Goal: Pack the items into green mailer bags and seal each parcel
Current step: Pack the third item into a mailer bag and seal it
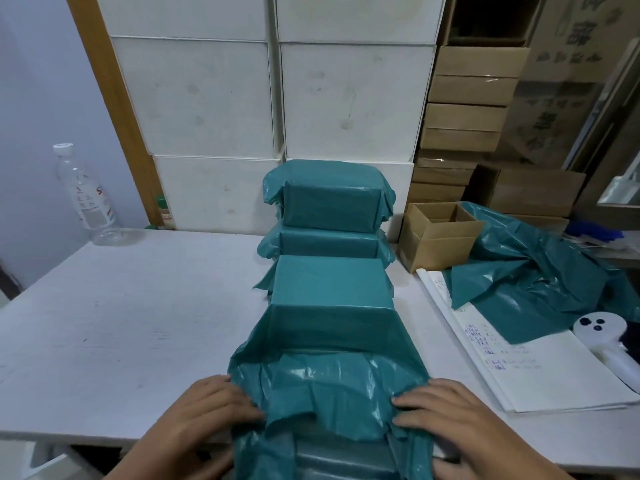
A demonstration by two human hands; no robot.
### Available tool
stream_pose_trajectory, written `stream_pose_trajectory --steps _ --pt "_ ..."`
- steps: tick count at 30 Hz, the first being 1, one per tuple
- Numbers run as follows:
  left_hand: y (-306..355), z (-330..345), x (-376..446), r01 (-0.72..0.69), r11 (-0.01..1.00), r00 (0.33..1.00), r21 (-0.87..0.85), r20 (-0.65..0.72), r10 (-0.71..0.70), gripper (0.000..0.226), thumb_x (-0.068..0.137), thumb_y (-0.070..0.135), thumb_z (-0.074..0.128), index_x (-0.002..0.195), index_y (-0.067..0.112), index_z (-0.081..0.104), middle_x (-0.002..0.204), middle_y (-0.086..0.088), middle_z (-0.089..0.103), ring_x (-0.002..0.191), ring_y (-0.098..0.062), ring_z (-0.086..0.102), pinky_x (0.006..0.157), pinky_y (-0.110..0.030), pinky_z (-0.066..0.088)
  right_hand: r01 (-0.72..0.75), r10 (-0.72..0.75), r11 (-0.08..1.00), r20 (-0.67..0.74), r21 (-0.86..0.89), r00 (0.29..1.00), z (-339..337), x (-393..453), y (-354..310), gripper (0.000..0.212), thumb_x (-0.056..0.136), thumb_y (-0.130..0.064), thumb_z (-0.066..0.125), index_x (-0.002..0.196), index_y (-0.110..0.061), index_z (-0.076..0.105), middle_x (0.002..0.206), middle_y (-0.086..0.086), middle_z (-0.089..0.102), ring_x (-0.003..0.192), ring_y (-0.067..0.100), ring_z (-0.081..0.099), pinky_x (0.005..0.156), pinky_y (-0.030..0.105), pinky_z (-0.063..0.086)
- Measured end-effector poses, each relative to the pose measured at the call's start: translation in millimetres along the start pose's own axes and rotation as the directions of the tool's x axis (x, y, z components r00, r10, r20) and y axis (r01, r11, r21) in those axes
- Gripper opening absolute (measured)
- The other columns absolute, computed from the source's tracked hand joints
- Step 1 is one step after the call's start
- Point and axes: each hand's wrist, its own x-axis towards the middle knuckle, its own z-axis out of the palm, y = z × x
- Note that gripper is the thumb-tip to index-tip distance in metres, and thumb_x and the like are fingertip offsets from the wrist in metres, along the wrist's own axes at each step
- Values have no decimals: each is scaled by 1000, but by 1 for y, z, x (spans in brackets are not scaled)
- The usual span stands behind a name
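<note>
A green mailer bag with a box-shaped item inside lies on the white table in front of me, its loose open end crumpled toward the near edge. My left hand presses on the bag's left flap with its fingers laid over the plastic. My right hand presses on the right flap the same way. Behind this parcel two wrapped green parcels sit stacked against the white boxes.
A pile of unused green mailer bags lies at the right beside an open cardboard box. A paper with writing and a white handheld device lie near my right hand. A plastic bottle stands far left. White boxes wall the back.
</note>
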Motion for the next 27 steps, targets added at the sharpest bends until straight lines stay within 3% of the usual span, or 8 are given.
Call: stream_pose_trajectory --steps 3,5,7,9,12,16,22,27 --pt "-9 -4 25 180 984 974 -4 -139 -178 32 104 31 60 135 29 68 108 26 63 98 12 60 64 -3 41 -107 122 975 -67 193 990 -8 5 3 41 85 -14 80 121 -32 76 129 -27 70 123 0 65 106 29 45" --pt "-2 -13 39 192 975 960 -109 -186 -209 19 99 24 65 117 22 74 104 12 72 94 -7 69 68 -16 51 -180 228 932 -125 314 966 -20 17 1 20 99 -38 72 117 -29 77 120 -22 73 116 7 68 96 27 50" --pt "7 -26 60 215 932 943 -292 -187 -276 14 95 21 63 104 27 72 97 6 75 88 -16 71 73 -22 53 -231 337 863 -171 450 926 -36 35 -3 30 102 -53 63 116 -30 77 115 -15 74 111 12 69 92 25 52" --pt "4 -30 81 277 880 907 -386 -198 -372 16 105 26 59 102 35 72 99 10 75 93 -12 70 72 -16 55 -259 415 802 -190 539 890 -46 55 0 17 102 -34 68 116 -30 77 116 -13 75 112 11 69 94 23 51" --pt "-10 -28 115 414 759 833 -503 -128 -538 19 107 26 56 107 32 73 104 12 75 101 -11 68 78 -20 58 -317 541 703 -189 637 819 -53 87 10 29 102 -7 67 117 -30 76 116 -14 78 113 7 70 94 24 52" --pt "-23 -20 151 477 659 771 -582 -84 -632 25 110 10 49 109 25 69 103 16 74 97 -4 68 78 -14 52 -389 671 569 -135 724 729 -49 128 24 36 103 -4 60 107 -37 73 99 -21 77 93 -1 71 75 14 49" --pt "-37 -3 168 508 523 717 -684 -1 -697 35 102 32 42 120 24 71 121 4 76 116 -20 70 103 -49 53 -370 766 402 -86 837 637 -34 154 32 19 107 -25 60 116 -35 74 107 -18 80 103 5 74 84 24 52" --pt "-41 5 173 556 561 674 -613 -62 -736 12 107 34 60 110 30 71 103 17 77 95 -3 73 75 -17 53 -382 779 459 -155 802 608 -31 157 34 19 105 -34 64 123 -36 73 114 -20 78 103 -5 71 82 13 57"
